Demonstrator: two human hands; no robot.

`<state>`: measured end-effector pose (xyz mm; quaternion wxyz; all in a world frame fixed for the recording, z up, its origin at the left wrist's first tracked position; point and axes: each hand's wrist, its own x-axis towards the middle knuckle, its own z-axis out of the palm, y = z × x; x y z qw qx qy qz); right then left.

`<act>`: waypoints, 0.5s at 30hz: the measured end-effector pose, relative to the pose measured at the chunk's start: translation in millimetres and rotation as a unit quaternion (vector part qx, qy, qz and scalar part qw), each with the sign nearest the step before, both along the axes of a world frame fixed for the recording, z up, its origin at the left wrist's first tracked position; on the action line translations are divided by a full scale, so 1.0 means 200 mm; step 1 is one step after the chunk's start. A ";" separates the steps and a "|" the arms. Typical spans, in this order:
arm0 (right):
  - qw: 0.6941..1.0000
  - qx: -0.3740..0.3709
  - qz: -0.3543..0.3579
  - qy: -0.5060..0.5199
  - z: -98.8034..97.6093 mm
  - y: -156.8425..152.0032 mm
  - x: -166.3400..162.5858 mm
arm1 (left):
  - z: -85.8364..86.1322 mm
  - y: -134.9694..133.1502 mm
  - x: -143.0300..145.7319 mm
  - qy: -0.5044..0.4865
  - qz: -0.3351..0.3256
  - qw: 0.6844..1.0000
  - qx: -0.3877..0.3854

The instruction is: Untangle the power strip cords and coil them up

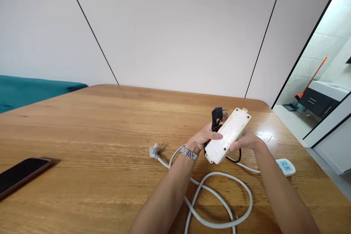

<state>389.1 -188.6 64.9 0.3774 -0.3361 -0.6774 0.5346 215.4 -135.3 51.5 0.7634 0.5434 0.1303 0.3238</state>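
Wooden table [95,131], broad leftward, nearer edge rightward; left hand [204,137] and right hand [246,140] both around white block [228,137]

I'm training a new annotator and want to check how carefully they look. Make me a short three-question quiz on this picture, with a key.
1. True or false: the phone lies on the right side of the picture.
2. Multiple choice: what colour is the plug that shows beside the upper part of the white block?
A) orange
B) black
C) teal
3. Short answer: how many hands are on the white block, and which wears a metal watch at its wrist?

Key:
1. False; it lies at the far left.
2. B.
3. Two, the left hand and the right hand; the watch is on the left.
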 end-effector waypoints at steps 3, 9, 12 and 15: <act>0.998 0.033 -0.047 -0.002 0.04 -0.01 0.01 | 0.03 0.01 -0.01 0.011 0.018 1.000 0.008; 0.985 0.015 -0.169 0.021 0.05 0.01 -0.05 | 0.06 0.04 -0.03 0.058 0.145 0.986 0.059; 0.976 -0.024 -0.213 0.042 0.01 0.03 -0.10 | 0.04 0.05 -0.01 0.032 0.197 0.978 0.066; 0.970 -0.041 -0.222 0.084 -0.03 0.05 -0.14 | 0.01 0.06 0.03 0.004 0.264 0.964 0.043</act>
